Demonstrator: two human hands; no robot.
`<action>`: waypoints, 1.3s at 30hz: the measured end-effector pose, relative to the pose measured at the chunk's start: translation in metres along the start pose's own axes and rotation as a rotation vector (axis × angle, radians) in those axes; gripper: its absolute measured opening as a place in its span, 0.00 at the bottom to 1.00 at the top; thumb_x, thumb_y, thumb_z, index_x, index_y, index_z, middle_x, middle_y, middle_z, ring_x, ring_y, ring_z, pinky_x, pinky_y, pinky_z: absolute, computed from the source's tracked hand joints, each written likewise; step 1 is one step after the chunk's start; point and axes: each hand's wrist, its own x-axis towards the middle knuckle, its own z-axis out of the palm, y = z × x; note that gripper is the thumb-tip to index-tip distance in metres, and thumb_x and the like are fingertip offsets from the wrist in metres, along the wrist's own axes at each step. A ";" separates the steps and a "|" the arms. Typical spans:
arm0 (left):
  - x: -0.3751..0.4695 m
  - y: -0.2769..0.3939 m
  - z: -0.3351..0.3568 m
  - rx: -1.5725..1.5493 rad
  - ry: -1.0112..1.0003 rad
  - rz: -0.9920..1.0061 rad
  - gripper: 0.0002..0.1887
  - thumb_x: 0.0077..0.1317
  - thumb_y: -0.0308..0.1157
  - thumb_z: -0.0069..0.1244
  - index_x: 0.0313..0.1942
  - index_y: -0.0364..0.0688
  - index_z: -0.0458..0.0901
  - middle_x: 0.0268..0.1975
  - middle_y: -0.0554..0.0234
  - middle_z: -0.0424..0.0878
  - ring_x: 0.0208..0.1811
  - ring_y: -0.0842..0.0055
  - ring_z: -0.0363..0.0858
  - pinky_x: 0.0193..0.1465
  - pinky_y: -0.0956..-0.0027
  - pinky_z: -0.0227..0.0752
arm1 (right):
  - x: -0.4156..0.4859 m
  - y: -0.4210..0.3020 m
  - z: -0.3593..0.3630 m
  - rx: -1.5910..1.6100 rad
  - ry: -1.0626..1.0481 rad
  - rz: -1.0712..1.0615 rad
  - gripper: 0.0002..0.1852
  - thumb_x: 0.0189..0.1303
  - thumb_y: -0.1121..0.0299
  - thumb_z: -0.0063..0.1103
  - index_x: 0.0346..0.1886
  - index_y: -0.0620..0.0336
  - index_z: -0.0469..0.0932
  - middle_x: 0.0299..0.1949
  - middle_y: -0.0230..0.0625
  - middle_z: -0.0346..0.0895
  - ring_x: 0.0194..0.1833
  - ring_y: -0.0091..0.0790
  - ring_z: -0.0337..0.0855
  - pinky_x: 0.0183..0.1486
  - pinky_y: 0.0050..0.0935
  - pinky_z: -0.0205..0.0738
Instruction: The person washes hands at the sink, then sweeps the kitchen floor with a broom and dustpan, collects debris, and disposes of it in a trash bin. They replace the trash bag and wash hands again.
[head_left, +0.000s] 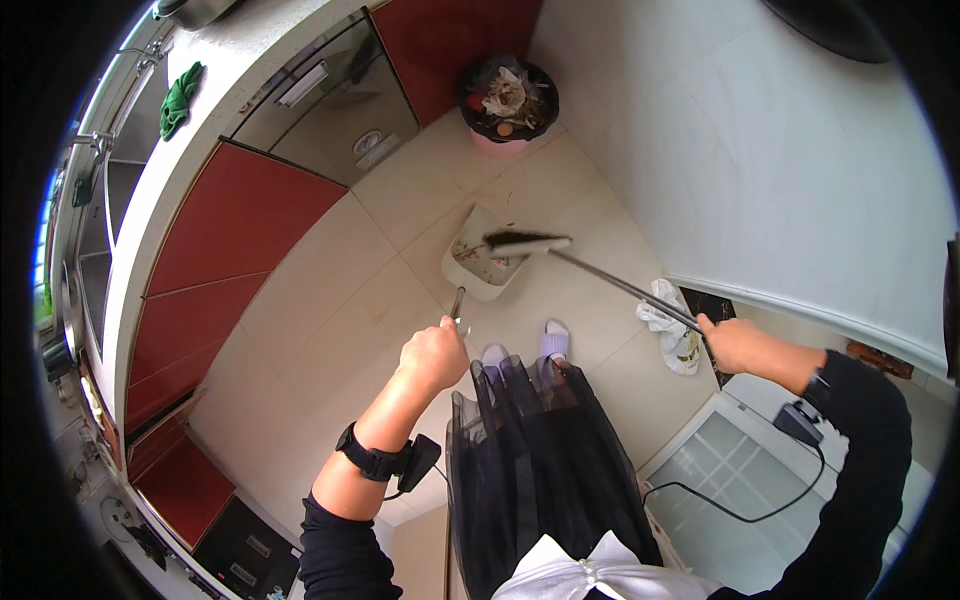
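My left hand (433, 354) grips the handle of a white dustpan (480, 279), which rests on the tiled floor (337, 300) ahead of my feet. Bits of debris lie inside the pan. Around the dark pole of a broom (622, 283) my right hand (739, 345) is closed. The broom's head (529, 246), pale with dark bristles, reaches over the right side of the dustpan; whether the bristles touch its bottom I cannot tell. A few small scraps show on the floor just beyond the pan.
A pink trash bin (501, 144) with a full black liner stands by the red cabinets (247, 217). On the right, a white plastic bag (679, 346) lies near the doorway, beside a glazed white door (720, 457). A green cloth (180, 101) is on the counter.
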 end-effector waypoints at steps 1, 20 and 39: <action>0.000 0.000 0.000 0.004 -0.002 -0.008 0.14 0.55 0.29 0.35 0.40 0.30 0.68 0.32 0.41 0.77 0.36 0.53 0.77 0.39 0.59 0.71 | -0.016 0.007 -0.001 0.036 0.017 0.030 0.28 0.39 0.74 0.55 0.48 0.71 0.58 0.29 0.49 0.75 0.34 0.47 0.78 0.34 0.40 0.72; -0.016 -0.020 -0.001 0.163 -0.020 -0.045 0.16 0.54 0.28 0.35 0.42 0.28 0.65 0.31 0.42 0.78 0.35 0.56 0.78 0.38 0.61 0.72 | 0.060 -0.017 0.014 0.274 0.072 0.268 0.21 0.38 0.75 0.58 0.40 0.69 0.67 0.35 0.50 0.75 0.39 0.47 0.77 0.39 0.37 0.72; -0.026 -0.023 -0.008 0.284 -0.082 -0.018 0.23 0.53 0.27 0.35 0.51 0.29 0.62 0.33 0.44 0.78 0.36 0.57 0.78 0.39 0.63 0.72 | 0.009 -0.039 0.052 0.240 -0.033 0.205 0.17 0.43 0.76 0.53 0.39 0.68 0.66 0.36 0.50 0.75 0.40 0.46 0.77 0.40 0.37 0.72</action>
